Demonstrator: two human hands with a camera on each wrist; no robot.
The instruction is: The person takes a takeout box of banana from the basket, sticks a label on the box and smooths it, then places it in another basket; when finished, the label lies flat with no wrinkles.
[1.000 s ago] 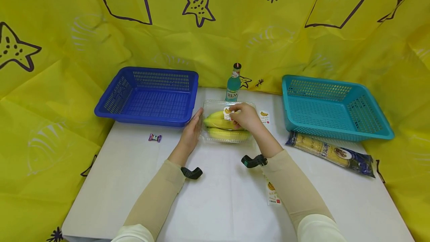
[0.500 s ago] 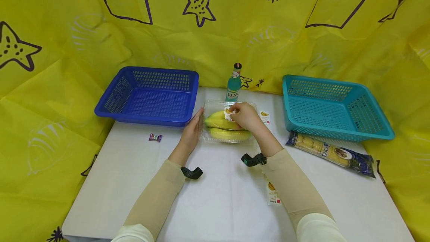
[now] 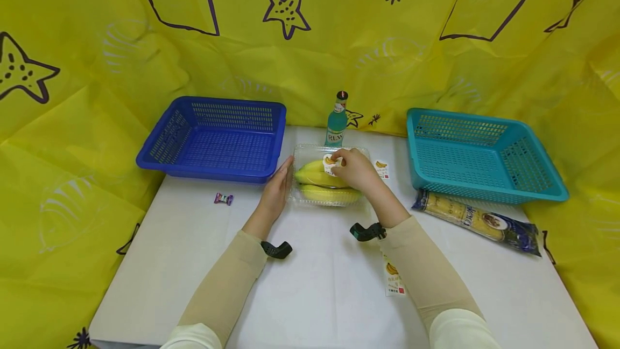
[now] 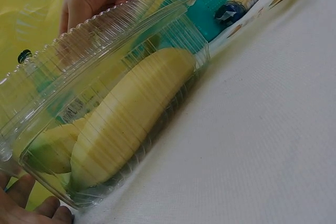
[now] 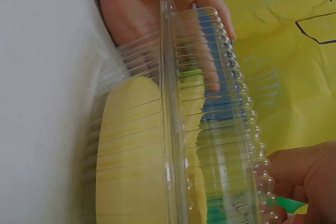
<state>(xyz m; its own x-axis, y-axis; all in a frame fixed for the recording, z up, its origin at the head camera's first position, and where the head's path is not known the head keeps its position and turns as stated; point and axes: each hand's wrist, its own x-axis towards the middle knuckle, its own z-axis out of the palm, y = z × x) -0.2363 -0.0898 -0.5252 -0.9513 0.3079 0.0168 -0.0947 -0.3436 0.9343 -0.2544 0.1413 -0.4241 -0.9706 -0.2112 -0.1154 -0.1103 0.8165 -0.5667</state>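
Observation:
In the head view, a clear plastic clamshell box (image 3: 315, 151) holding yellow bananas (image 3: 319, 178) sits on the white table. My left hand (image 3: 276, 190) rests along its left side with the fingers straight. Over the lid, my right hand (image 3: 357, 168) has its thumb and index finger at the right side of a white banana label (image 3: 330, 161), pinching it close to the plastic. The left wrist view shows the box's ribbed front wall and a large banana (image 4: 134, 114) behind it. In the right wrist view, the right fingers (image 5: 294, 166) reach the lid's top.
A blue basket (image 3: 227, 147) stands back left, a turquoise basket (image 3: 465, 155) back right. Behind the box is a bottle (image 3: 336, 123). A spaghetti pack (image 3: 477, 220), a wrapped candy (image 3: 224, 199) and further banana labels (image 3: 381, 169) lie on the table.
My right hand and fingertips shift very slightly right over the lid, with a little more of the label showing. The left hand and box stay in place.

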